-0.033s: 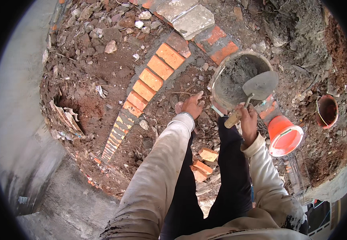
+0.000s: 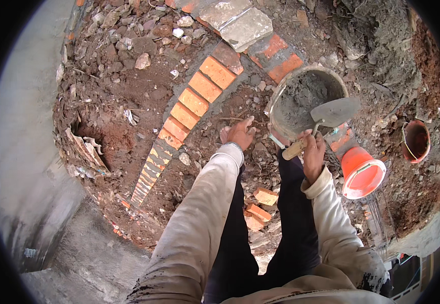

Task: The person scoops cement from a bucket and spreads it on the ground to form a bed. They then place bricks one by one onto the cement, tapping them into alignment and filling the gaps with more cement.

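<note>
My left hand (image 2: 238,134) has its fingers apart, reaching over rubble beside a row of orange bricks (image 2: 194,104) set in grey mortar; I see nothing in it. My right hand (image 2: 313,154) grips a trowel (image 2: 334,110) by its wooden handle. The trowel's grey blade is over the right part of a round bucket of wet mortar (image 2: 301,99), just beyond my two hands. Loose brick pieces (image 2: 265,197) lie between my legs.
An orange bucket (image 2: 362,178) rests tipped at right, with a smaller dark red bucket (image 2: 415,141) farther right. Grey slabs (image 2: 245,28) and mortared bricks (image 2: 285,66) are at the top. A concrete surface (image 2: 27,152) borders the rubble on the left.
The trowel blade has shifted slightly to the right. My left hand has barely moved, and the view has shifted very slightly.
</note>
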`<action>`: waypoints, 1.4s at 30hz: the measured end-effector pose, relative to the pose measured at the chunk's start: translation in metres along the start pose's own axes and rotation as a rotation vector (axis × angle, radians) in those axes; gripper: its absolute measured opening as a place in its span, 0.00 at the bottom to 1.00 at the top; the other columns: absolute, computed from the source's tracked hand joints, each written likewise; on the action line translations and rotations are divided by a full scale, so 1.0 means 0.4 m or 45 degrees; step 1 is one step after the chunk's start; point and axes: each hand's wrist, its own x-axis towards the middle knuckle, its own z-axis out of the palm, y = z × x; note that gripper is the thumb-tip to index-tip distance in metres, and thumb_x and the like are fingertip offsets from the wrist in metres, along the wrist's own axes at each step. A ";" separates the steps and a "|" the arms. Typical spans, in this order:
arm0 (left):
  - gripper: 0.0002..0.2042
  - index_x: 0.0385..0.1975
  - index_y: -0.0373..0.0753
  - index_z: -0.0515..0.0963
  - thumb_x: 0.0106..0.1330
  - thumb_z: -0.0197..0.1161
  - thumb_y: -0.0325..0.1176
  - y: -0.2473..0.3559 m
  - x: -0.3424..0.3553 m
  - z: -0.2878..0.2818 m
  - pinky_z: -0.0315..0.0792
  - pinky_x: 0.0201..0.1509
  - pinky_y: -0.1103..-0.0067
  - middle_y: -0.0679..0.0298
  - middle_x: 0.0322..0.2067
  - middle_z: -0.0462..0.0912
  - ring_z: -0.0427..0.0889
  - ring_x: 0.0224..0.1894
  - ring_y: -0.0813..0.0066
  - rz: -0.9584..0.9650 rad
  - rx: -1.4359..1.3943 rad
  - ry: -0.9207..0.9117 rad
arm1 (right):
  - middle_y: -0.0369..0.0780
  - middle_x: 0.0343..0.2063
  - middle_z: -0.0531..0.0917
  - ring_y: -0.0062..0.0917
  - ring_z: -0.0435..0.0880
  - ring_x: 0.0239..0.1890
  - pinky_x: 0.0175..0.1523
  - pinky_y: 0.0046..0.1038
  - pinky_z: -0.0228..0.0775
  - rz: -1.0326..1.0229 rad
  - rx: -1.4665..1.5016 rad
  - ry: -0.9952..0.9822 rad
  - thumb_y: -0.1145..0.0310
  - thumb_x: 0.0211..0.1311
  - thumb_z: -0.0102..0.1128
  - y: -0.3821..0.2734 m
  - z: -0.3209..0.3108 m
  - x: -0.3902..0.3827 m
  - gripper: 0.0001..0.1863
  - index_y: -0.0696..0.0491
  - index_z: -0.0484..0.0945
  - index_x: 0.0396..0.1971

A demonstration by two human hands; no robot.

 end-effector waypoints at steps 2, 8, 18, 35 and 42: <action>0.22 0.59 0.45 0.74 0.63 0.63 0.34 -0.056 0.026 -0.064 0.72 0.57 0.69 0.58 0.49 0.83 0.82 0.50 0.60 -0.052 0.035 0.076 | 0.41 0.37 0.80 0.25 0.79 0.40 0.49 0.27 0.71 -0.095 0.453 0.165 0.61 0.71 0.48 -0.082 0.101 -0.022 0.14 0.57 0.71 0.39; 0.21 0.53 0.36 0.77 0.61 0.67 0.36 -0.130 0.177 -0.283 0.76 0.50 0.72 0.53 0.44 0.84 0.84 0.46 0.63 -0.066 0.089 0.345 | 0.35 0.52 0.75 0.21 0.76 0.52 0.52 0.28 0.74 0.250 0.801 0.192 0.70 0.71 0.50 -0.073 0.439 -0.058 0.13 0.50 0.70 0.53; 0.28 0.53 0.36 0.77 0.55 0.72 0.44 -0.114 0.521 -0.385 0.71 0.58 0.68 0.46 0.51 0.76 0.76 0.55 0.55 0.304 0.468 0.453 | 0.36 0.48 0.77 0.26 0.75 0.57 0.55 0.32 0.73 0.532 1.686 0.461 0.64 0.75 0.45 0.200 0.783 -0.070 0.13 0.53 0.67 0.53; 0.40 0.66 0.42 0.65 0.54 0.74 0.47 -0.168 0.677 -0.229 0.60 0.70 0.65 0.45 0.68 0.52 0.54 0.70 0.48 0.564 0.793 0.268 | 0.56 0.47 0.72 0.40 0.80 0.43 0.54 0.38 0.79 0.277 1.570 1.317 0.64 0.74 0.44 0.233 0.744 0.373 0.24 0.75 0.60 0.50; 0.37 0.65 0.44 0.67 0.54 0.74 0.42 -0.167 0.680 -0.235 0.61 0.70 0.67 0.45 0.69 0.51 0.57 0.69 0.47 0.507 0.676 0.231 | 0.59 0.48 0.72 0.44 0.81 0.47 0.54 0.39 0.80 0.100 1.407 1.145 0.65 0.73 0.45 0.265 0.745 0.384 0.24 0.76 0.57 0.52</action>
